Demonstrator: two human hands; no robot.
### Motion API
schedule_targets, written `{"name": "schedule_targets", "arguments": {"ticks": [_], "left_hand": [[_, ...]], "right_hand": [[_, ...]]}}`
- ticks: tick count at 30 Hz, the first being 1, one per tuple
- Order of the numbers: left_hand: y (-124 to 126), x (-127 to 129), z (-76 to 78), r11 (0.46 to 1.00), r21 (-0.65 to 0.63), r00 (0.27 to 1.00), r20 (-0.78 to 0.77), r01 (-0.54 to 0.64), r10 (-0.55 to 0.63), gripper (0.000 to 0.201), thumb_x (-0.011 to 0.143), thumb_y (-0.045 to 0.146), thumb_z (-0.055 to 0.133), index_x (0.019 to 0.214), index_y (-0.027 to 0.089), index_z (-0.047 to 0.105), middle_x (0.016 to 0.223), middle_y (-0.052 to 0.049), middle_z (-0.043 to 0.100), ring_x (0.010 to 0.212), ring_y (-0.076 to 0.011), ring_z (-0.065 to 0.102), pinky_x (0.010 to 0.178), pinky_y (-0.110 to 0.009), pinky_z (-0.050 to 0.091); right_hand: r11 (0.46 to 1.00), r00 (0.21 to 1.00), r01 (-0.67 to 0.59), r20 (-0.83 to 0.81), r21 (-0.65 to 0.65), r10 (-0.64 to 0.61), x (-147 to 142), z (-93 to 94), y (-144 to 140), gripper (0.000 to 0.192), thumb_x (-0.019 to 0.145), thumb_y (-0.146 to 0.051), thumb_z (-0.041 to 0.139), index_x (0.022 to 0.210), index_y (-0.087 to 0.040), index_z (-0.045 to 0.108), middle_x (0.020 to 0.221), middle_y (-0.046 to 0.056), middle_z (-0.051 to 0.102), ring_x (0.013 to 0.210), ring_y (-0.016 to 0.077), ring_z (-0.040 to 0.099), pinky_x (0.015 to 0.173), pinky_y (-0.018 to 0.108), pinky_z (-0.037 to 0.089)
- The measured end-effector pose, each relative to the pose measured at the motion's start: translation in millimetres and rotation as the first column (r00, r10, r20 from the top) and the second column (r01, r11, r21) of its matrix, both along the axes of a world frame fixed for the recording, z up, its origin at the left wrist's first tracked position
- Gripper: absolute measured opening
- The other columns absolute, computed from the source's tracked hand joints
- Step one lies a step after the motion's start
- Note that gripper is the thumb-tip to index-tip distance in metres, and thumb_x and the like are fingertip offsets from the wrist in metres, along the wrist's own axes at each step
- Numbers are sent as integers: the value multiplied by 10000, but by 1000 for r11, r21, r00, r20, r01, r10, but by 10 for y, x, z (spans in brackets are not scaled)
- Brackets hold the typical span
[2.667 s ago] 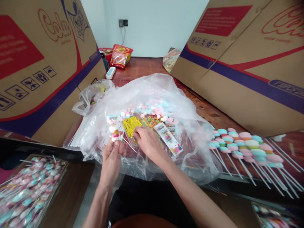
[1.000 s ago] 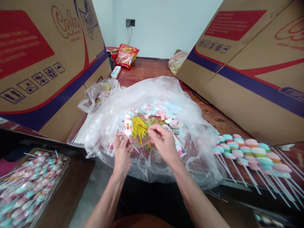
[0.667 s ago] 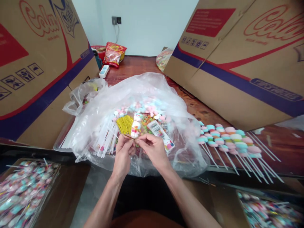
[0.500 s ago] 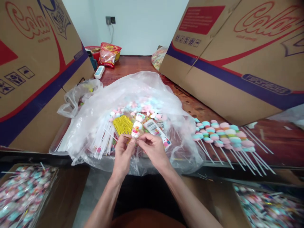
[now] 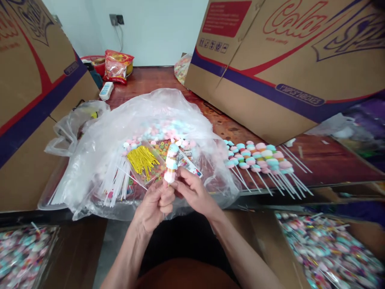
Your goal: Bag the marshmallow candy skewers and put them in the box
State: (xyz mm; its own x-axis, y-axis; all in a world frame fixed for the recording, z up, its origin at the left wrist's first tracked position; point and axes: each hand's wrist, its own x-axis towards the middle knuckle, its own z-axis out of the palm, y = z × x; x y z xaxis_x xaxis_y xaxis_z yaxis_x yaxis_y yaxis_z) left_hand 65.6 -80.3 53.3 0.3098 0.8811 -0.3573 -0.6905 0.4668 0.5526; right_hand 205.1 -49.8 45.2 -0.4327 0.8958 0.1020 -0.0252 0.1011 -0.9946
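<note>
My left hand (image 5: 155,204) and my right hand (image 5: 192,190) meet at the table's near edge, both pinching the base of one wrapped marshmallow skewer (image 5: 171,162) that stands upright between them. The skewer carries blue, white and pink pieces in a clear sleeve. Just behind it, inside a big clear plastic bag (image 5: 99,160), lie a bundle of yellow twist ties (image 5: 142,159), printed sleeves (image 5: 188,162), white sticks (image 5: 116,182) and loose marshmallows (image 5: 162,130).
A row of unwrapped marshmallow skewers (image 5: 258,158) lies on the wooden table (image 5: 228,128) to the right. Large cardboard boxes stand left (image 5: 33,104) and right (image 5: 285,60). Boxes of wrapped skewers sit low at left (image 5: 21,249) and right (image 5: 327,253). A red snack bag (image 5: 116,66) is at the back.
My right hand left the yellow twist ties and came to the skewer held by my left hand. Both hands drew it nearer to me. My view swung to the right.
</note>
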Motion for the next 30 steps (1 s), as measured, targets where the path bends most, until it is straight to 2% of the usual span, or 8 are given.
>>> {"name": "schedule_targets", "arguments": {"ticks": [4, 7, 9, 13, 16, 20, 26, 30], "left_hand": [[-22, 192, -98, 941, 233, 886, -341, -244, 314, 280, 809, 411, 768, 888, 191, 613, 594, 59, 466, 492, -59, 338, 455, -151, 299], [-67, 289, -162, 891, 391, 764, -495, -230, 414, 211, 836, 380, 740, 905, 182, 716, 729, -10, 594, 689, -122, 529, 640, -210, 449], [-84, 307, -189, 903, 381, 760, -522, -198, 387, 216, 804, 359, 773, 912, 174, 747, 793, -36, 639, 750, -142, 564, 663, -218, 459], [-25, 297, -215, 978, 102, 926, -317, -183, 207, 296, 695, 363, 862, 800, 143, 695, 631, 25, 540, 489, -38, 345, 447, -154, 287], [62, 309, -200, 991, -95, 990, -114, -92, 81, 351, 624, 300, 913, 768, 131, 640, 633, 40, 511, 480, -14, 310, 418, -120, 245], [93, 380, -145, 969, -238, 998, -16, -67, 65, 343, 584, 157, 914, 808, 125, 655, 689, 18, 549, 545, -46, 459, 403, -107, 293], [19, 514, -146, 972, -236, 1000, 16, 8, -5, 162, 731, 135, 805, 799, 166, 662, 737, 17, 596, 585, -69, 544, 451, -137, 433], [83, 666, -139, 996, -92, 995, -98, 13, -22, 184, 766, 326, 807, 850, 197, 705, 884, -25, 683, 767, -133, 633, 650, -213, 564]], "right_hand": [[942, 943, 221, 192, 250, -273, 37, -28, -83, 167, 935, -272, 499, 786, -222, 444, 743, -13, 500, 676, 132, 484, 580, 229, 397], [933, 919, 285, 214, 221, -331, 69, -54, -129, 151, 918, -254, 492, 778, -220, 446, 726, -21, 504, 655, 126, 487, 574, 229, 401], [954, 934, 275, 203, 118, -294, 115, -42, -136, 149, 900, -261, 511, 768, -219, 455, 690, -39, 492, 606, 114, 468, 549, 224, 395], [977, 972, 197, 147, -87, -183, 227, -41, -164, 201, 943, -318, 503, 769, -218, 489, 581, -73, 461, 477, 94, 425, 464, 209, 372], [931, 920, 312, 187, 188, -345, 325, -109, -217, 215, 999, -303, 436, 950, -206, 622, 731, 4, 632, 641, 137, 607, 605, 255, 510], [743, 832, 233, 268, 628, -487, 448, -179, -260, 284, 987, -210, 460, 1106, -233, 717, 1050, 97, 717, 988, 203, 682, 869, 350, 555], [609, 745, 233, 264, 758, -613, 438, -135, -298, 286, 1006, -232, 421, 919, -186, 689, 925, 110, 719, 886, 195, 667, 828, 339, 545], [631, 655, 411, 269, 658, -706, 416, -157, -359, 291, 1008, -261, 355, 848, -190, 588, 815, 77, 649, 788, 186, 608, 764, 314, 518]]}}
